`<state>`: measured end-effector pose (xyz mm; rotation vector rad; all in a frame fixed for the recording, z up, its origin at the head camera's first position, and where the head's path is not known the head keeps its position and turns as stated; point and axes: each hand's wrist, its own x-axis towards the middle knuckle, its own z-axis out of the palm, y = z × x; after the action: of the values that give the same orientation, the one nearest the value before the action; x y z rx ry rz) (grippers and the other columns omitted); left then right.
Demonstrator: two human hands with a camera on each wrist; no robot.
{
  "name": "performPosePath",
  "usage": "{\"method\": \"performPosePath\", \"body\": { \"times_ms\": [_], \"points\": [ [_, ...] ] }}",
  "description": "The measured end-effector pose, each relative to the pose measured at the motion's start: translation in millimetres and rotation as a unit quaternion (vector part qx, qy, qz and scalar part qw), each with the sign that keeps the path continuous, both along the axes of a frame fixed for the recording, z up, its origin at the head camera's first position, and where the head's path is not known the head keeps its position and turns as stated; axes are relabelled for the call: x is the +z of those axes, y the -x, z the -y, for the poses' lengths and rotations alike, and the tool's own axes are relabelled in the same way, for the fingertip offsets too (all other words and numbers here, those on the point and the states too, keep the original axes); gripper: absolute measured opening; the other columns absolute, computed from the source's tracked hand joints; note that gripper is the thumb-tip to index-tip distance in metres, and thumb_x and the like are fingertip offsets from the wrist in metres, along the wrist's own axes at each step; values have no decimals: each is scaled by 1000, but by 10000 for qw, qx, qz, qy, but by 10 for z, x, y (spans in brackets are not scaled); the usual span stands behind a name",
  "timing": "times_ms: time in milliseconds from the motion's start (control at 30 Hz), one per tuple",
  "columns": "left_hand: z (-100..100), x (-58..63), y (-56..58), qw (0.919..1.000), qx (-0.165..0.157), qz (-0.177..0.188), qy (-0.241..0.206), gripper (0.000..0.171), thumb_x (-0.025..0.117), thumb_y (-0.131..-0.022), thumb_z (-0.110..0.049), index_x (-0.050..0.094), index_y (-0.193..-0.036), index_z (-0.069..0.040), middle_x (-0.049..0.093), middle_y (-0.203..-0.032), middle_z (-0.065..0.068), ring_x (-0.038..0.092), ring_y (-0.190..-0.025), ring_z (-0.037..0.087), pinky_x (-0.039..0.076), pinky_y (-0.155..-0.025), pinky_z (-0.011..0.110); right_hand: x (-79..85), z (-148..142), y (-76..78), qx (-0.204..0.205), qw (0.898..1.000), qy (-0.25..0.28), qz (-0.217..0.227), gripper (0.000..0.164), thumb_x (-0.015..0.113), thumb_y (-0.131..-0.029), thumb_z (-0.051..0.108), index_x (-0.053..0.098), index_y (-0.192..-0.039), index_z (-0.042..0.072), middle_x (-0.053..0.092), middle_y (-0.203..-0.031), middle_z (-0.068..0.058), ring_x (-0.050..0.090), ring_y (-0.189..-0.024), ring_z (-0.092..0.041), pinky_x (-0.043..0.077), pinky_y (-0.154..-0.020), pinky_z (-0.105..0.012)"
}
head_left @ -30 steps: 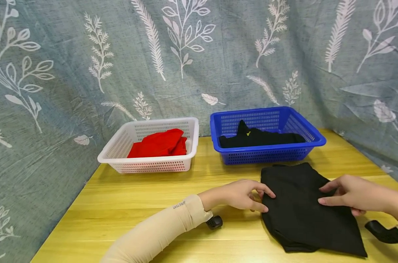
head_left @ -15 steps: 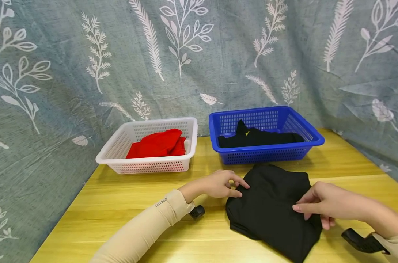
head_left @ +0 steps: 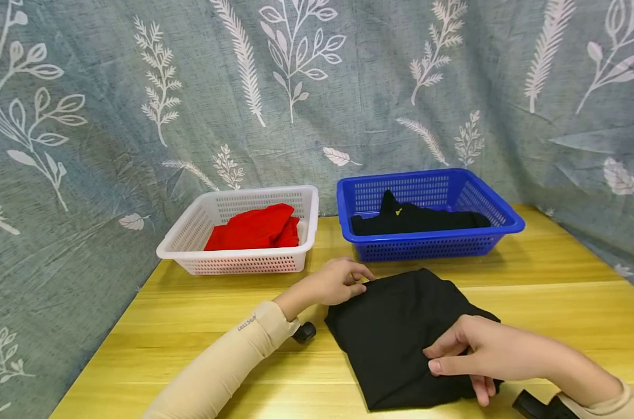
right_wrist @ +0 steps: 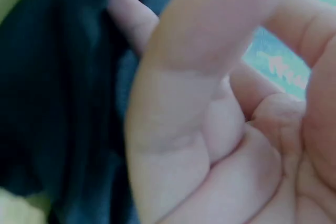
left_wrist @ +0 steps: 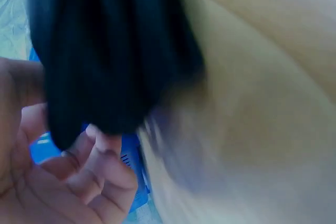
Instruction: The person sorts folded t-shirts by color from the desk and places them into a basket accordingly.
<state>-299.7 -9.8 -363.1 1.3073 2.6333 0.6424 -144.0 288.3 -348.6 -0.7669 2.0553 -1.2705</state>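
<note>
A folded black garment (head_left: pixel 395 337) lies on the wooden table, turned at an angle in front of the baskets. At its far left edge, my left hand (head_left: pixel 337 282) pinches the fabric between thumb and fingers. In the left wrist view, dark cloth (left_wrist: pixel 105 51) hangs across the fingers of that hand. My right hand (head_left: pixel 474 355) pinches the garment's right part, where a crease runs from the fingertips toward the near edge. The right wrist view has the right hand (right_wrist: pixel 199 103) large in front, beside the dark fabric (right_wrist: pixel 58 98); the pinch point is partly hidden there.
A white basket (head_left: pixel 243 254) with red cloth (head_left: pixel 256 227) stands at the back left. To its right is a blue basket (head_left: pixel 427 237) holding black cloth (head_left: pixel 421 219). A leaf-patterned curtain (head_left: pixel 191 87) hangs behind and beside the table (head_left: pixel 191 331).
Both hands have moved left with the black garment, which has slid left and turned on the table. The left hand has also gone farther back, the right hand nearer the front. The baskets stay put.
</note>
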Motion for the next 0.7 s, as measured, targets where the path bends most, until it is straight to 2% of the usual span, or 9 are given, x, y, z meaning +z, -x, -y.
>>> {"method": "performPosePath", "body": {
  "times_ms": [100,167,200,300,400,467,533,600,700],
  "points": [
    [102,41,-51,9995,259,-33,-189,29,71,-104,-18,74,-133,-14,67,-107,9,61,-86,13,49,-82,27,-6,44,5,324,9992,236,21,39,60,-111,14,64,-146,-2,80,-94,-14,72,-55,-27,61,-51,-36],
    [192,75,-104,9987,409,-24,-293,31,72,-103,-20,73,-134,-13,67,-104,8,59,-78,11,49,-77,27,14,14,35,422,9986,319,-62,40,58,-111,12,61,-149,-2,80,-114,-14,73,-58,-24,62,-56,-36],
    [243,92,-137,9983,472,0,-337,32,73,-103,-21,73,-134,-13,67,-102,7,59,-75,10,49,-76,27,31,-20,58,382,9987,308,-162,40,57,-112,11,61,-149,-1,80,-113,-13,73,-59,-24,62,-57,-36],
    [413,134,-257,9968,605,240,-464,35,74,-103,-23,71,-136,-12,68,-96,4,57,-70,9,48,-70,26,85,-168,141,-159,9972,75,-732,38,57,-112,11,62,-148,1,77,-114,-16,67,-55,-21,60,-56,-35],
    [588,162,-406,9916,742,878,-589,41,74,-103,-26,68,-141,-14,68,-95,3,61,-68,12,50,-69,26,97,-324,224,-1037,9846,-457,-1333,39,60,-111,17,63,-148,5,72,-114,-19,58,-52,-15,55,-54,-32],
    [690,171,-513,9845,800,1431,-629,44,75,-102,-28,65,-144,-17,68,-96,2,65,-68,16,52,-68,27,61,-406,266,-1481,9736,-750,-1566,43,62,-110,21,60,-150,4,67,-132,-23,56,-54,-12,53,-54,-31],
    [763,172,-619,9737,783,2038,-656,48,76,-102,-29,62,-147,-21,70,-98,3,71,-70,21,53,-68,28,3,-461,301,-1725,9675,-950,-1586,48,63,-110,23,55,-153,3,65,-134,-27,58,-56,-12,53,-56,-30],
    [807,169,-717,9607,699,2604,-663,52,76,-102,-29,58,-150,-25,71,-101,4,74,-72,25,55,-66,30,-55,-498,325,-1774,9674,-1035,-1480,53,63,-110,24,50,-157,1,63,-135,-29,62,-58,-14,55,-57,-31],
    [831,165,-841,9379,560,3339,-755,54,75,-102,-25,54,-152,-28,72,-104,6,75,-76,26,58,-63,32,-113,-519,347,-1714,9727,-1031,-1180,58,62,-111,25,44,-160,1,61,-134,-30,65,-58,-17,57,-56,-33]
  ]
}}
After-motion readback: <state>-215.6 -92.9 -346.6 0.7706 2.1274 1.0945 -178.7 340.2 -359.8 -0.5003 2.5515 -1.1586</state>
